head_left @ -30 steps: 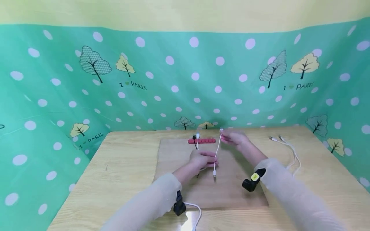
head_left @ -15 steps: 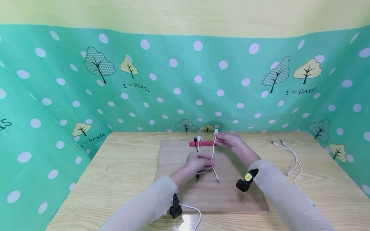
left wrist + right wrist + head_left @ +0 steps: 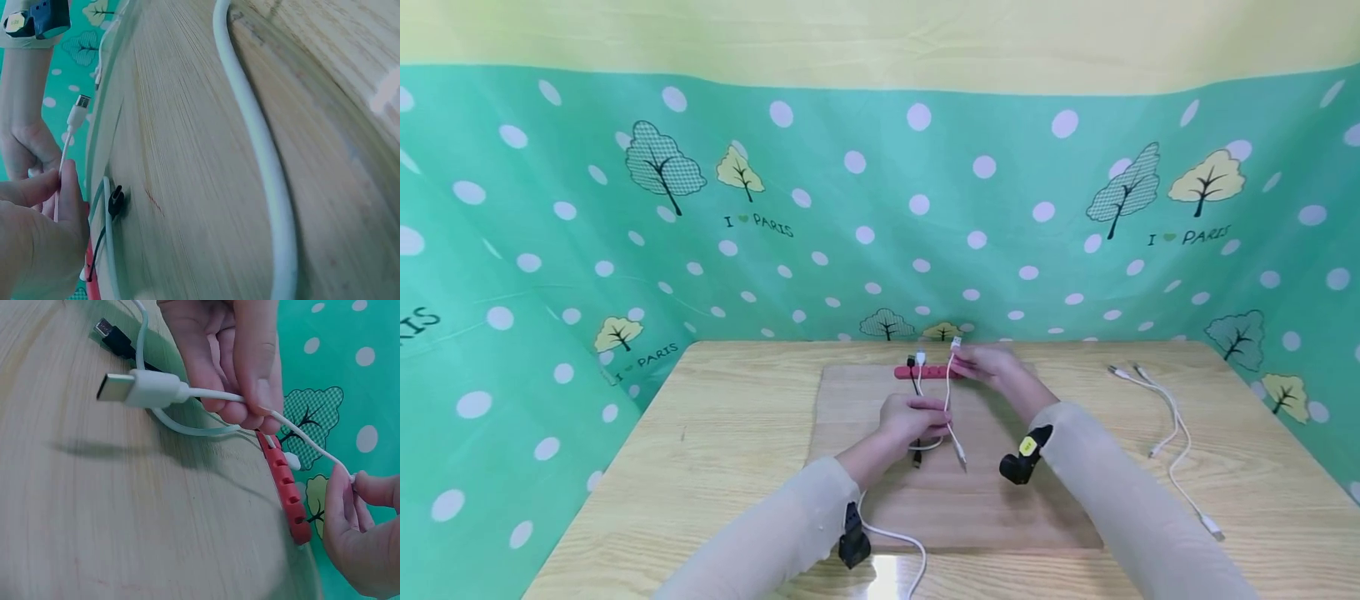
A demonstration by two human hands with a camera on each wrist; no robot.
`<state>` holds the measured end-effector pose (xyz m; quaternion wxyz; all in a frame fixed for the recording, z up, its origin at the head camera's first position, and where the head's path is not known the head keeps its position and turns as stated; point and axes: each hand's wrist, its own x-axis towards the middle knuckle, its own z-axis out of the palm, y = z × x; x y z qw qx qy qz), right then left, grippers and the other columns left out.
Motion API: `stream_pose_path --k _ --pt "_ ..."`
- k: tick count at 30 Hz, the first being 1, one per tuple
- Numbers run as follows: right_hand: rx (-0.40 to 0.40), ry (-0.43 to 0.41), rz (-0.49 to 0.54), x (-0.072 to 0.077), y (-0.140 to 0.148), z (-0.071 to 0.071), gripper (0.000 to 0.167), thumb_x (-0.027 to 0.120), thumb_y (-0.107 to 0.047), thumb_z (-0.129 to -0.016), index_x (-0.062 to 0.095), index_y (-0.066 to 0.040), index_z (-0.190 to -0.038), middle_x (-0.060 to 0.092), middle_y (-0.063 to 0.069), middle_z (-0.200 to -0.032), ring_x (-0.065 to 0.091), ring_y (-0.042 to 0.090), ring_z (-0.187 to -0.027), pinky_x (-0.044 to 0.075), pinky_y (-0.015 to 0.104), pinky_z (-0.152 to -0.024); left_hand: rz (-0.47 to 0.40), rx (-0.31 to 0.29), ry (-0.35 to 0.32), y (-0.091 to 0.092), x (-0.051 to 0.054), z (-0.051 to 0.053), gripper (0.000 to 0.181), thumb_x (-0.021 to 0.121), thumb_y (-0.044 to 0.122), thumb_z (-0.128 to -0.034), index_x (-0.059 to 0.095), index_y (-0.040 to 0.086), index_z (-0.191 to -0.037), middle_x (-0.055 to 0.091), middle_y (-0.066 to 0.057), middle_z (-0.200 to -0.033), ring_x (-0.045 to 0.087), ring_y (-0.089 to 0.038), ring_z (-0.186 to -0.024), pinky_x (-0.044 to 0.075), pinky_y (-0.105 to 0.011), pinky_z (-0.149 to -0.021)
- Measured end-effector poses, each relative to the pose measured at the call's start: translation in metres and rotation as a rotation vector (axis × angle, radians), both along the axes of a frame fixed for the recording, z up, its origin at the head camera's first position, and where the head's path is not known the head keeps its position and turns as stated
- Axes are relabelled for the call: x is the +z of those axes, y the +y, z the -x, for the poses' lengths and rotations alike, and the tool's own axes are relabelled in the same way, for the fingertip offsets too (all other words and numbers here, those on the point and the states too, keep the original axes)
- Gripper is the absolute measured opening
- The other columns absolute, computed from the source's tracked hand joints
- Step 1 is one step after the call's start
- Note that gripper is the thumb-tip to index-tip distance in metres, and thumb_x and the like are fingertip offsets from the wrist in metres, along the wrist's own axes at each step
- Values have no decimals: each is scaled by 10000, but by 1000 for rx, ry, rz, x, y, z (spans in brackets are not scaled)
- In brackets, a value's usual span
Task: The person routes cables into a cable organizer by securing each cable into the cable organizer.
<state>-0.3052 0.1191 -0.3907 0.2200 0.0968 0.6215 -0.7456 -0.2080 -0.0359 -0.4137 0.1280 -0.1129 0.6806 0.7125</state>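
A short white charging cable [image 3: 947,387] is stretched between my two hands above the wooden board. My left hand [image 3: 913,419] pinches it near its lower end, where a USB-C plug [image 3: 150,389] sticks out. Farther back, my right hand [image 3: 992,365] pinches the cable just below the upward-pointing white USB-A plug [image 3: 956,342]. Right beside that hand lies a red cable clip strip [image 3: 289,494] with a row of slots. A black cable [image 3: 917,458] and another white cable [image 3: 921,358] sit in slots at its left end; my left hand partly hides their lower lengths.
The wooden board [image 3: 1000,517] lies on a light wood table [image 3: 730,467]. Several white cables [image 3: 1176,425] lie at the right. A thick white cord [image 3: 265,150] crosses the board's near edge by my left sleeve. A green dotted curtain [image 3: 820,208] hangs behind.
My right hand has moved left with the USB-A plug, from right of the red strip to over its right part. The lower plug has swung slightly right. Both hands keep hold.
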Motion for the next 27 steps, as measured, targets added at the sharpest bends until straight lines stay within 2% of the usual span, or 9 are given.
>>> stream_pose_path --k 3,6,9,11,17,21,27 --pt "5 0 -42 -2 -3 5 406 566 10 -927 464 91 -1312 687 56 -831 680 108 -743 594 182 -756 -2 2 -4 -2 -2 1 234 707 -70 -792 696 -70 -1026 728 -236 -937 743 -201 -716 617 -336 -765" --pt "7 12 -92 -3 -6 9 440 575 0 -925 451 83 -1339 681 140 -1026 677 107 -782 592 178 -762 -10 14 -21 -3 -3 2 243 714 -49 -797 698 -54 -1040 731 -226 -958 745 -192 -730 617 -318 -762" --pt "21 41 -138 -3 -9 13 455 574 -7 -927 443 81 -1354 598 239 -1257 672 91 -796 587 166 -769 -22 27 -41 -2 -3 2 250 720 -26 -805 701 -40 -1054 737 -208 -969 742 -162 -729 616 -294 -757" --pt "16 56 -159 -4 -11 15 449 578 0 -923 451 85 -1346 517 261 -1363 682 98 -820 587 165 -765 -28 33 -49 -2 -3 2 255 721 -27 -806 701 -39 -1060 738 -204 -975 733 -135 -717 615 -280 -754" --pt "-10 45 -188 -9 -16 21 430 600 -5 -911 489 70 -1319 501 259 -1384 701 143 -903 590 167 -740 -21 50 -56 -5 -2 4 262 722 -49 -792 696 -60 -1052 736 -212 -967 709 -104 -677 613 -246 -726" --pt "-9 51 -195 -12 -19 24 444 612 -6 -904 488 67 -1324 512 261 -1374 698 107 -814 590 171 -740 -15 53 -60 -7 -1 5 258 721 -55 -790 695 -59 -1046 735 -213 -971 722 -123 -707 614 -247 -731" --pt "-51 31 -218 -16 -22 26 444 652 -9 -873 532 36 -1298 564 242 -1323 674 64 -657 594 186 -737 -1 50 -83 -8 -2 5 264 725 -57 -782 692 -49 -1044 730 -212 -986 734 -150 -753 615 -258 -743"
